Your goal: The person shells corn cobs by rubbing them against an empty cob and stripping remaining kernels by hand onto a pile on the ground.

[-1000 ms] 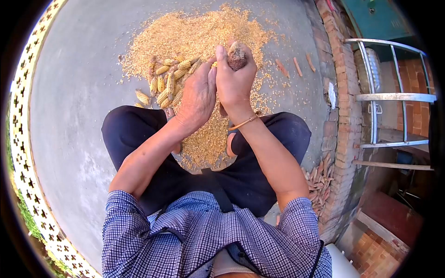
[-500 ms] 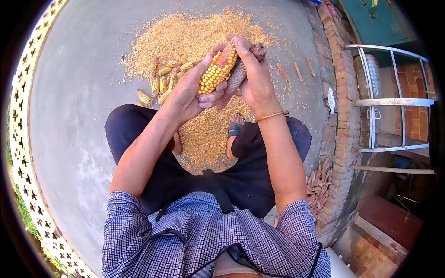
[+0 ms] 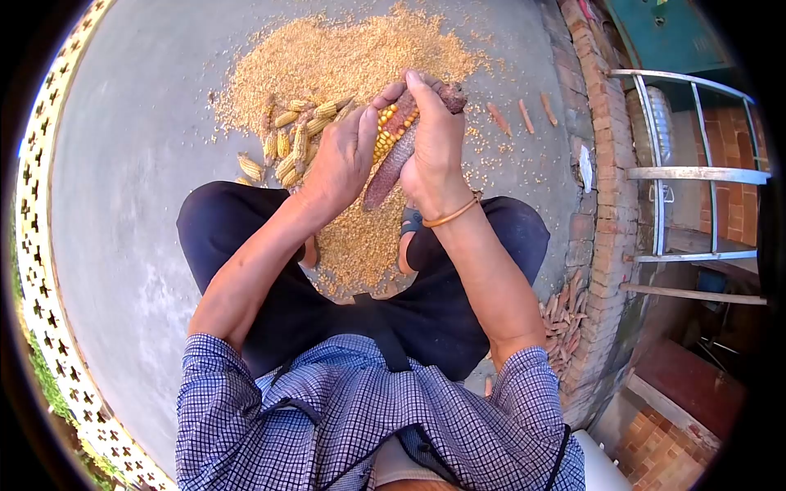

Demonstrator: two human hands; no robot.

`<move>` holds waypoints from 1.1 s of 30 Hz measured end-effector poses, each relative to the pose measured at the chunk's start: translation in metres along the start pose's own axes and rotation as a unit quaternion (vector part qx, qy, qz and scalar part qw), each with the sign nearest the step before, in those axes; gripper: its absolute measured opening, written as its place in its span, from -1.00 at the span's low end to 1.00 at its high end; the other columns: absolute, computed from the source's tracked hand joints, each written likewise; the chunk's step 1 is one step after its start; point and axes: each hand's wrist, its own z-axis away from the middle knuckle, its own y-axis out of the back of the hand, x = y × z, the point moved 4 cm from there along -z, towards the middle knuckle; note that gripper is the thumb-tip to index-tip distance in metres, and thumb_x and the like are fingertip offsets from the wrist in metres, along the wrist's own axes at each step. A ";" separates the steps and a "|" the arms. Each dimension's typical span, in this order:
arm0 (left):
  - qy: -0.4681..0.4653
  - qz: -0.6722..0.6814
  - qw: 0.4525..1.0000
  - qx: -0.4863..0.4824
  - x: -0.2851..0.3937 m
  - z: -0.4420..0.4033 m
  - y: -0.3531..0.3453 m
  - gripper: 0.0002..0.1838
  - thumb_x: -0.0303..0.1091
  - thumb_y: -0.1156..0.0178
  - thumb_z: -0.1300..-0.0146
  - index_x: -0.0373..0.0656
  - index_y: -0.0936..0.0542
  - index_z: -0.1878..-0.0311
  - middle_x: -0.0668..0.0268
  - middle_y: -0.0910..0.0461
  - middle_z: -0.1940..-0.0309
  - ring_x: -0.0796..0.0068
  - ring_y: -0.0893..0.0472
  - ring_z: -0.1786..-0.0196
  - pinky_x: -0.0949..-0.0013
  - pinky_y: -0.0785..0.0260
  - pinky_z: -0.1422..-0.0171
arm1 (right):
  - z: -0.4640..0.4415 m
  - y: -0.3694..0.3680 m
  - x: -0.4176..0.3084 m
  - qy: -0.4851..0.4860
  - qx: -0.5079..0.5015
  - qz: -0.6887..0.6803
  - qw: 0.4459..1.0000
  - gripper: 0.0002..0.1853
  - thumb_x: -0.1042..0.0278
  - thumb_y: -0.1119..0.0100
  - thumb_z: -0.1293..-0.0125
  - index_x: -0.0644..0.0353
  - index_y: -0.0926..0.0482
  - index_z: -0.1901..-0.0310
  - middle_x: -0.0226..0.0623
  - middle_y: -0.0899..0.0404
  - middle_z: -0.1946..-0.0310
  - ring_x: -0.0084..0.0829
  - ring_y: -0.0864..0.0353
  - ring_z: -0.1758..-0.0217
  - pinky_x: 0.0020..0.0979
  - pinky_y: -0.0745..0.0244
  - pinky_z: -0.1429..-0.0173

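My left hand (image 3: 340,159) is closed round a partly shelled ear of corn (image 3: 395,124); its fingers are mostly hidden behind the ear. Yellow kernels cover part of that ear, and a reddish strip along it is bare. In my right hand (image 3: 434,143) is a bare corncob (image 3: 386,175), lying slantwise against the ear, its lower end pointing down and left. The right fingertips reach over the top of both. Below the hands, loose kernels (image 3: 356,250) spread between my feet.
A wide heap of kernels (image 3: 327,69) covers the floor ahead. Several ears of corn (image 3: 286,146) lie at its near left edge. Stripped cobs (image 3: 526,116) lie to the right, and more cobs (image 3: 563,323) are piled by the brick edge (image 3: 614,204). A metal railing (image 3: 696,173) stands beyond.
My left hand has turned and now covers more of the ear, so fewer kernels show. The bare cob's lower end has shifted down and left across the ear.
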 end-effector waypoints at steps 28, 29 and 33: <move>0.260 0.203 0.941 -0.079 -0.003 0.006 0.003 -0.48 -0.01 0.19 -0.55 -0.25 -0.45 -0.25 0.29 -0.51 0.47 0.55 -0.47 0.48 0.41 -0.33 0.49 | -0.004 0.007 0.008 -0.055 -0.038 -0.054 0.996 -0.88 0.36 -0.18 -0.38 0.20 -0.54 0.30 -0.33 -0.60 0.41 -0.49 -0.60 0.37 -0.38 -0.55 0.18; 0.248 0.162 0.951 -0.083 -0.003 0.007 0.007 -0.46 -0.02 0.20 -0.55 -0.33 -0.50 -0.16 0.22 -0.54 0.47 0.44 -0.52 0.43 0.27 -0.46 0.40 | -0.002 0.005 0.008 -0.046 -0.047 -0.055 0.996 -0.87 0.37 -0.17 -0.39 0.19 -0.53 0.31 -0.34 -0.60 0.43 -0.50 -0.60 0.39 -0.39 -0.54 0.19; 0.019 -0.009 1.000 -0.022 -0.008 0.006 0.004 -0.60 -0.20 0.14 -0.54 -0.40 -0.52 0.11 -0.10 -0.56 0.45 -0.01 -0.55 0.45 0.09 -0.39 0.28 | 0.004 0.002 0.008 -0.015 -0.002 -0.012 1.000 -0.88 0.41 -0.14 -0.39 0.19 -0.52 0.34 -0.39 -0.56 0.46 -0.54 -0.55 0.39 -0.43 -0.48 0.21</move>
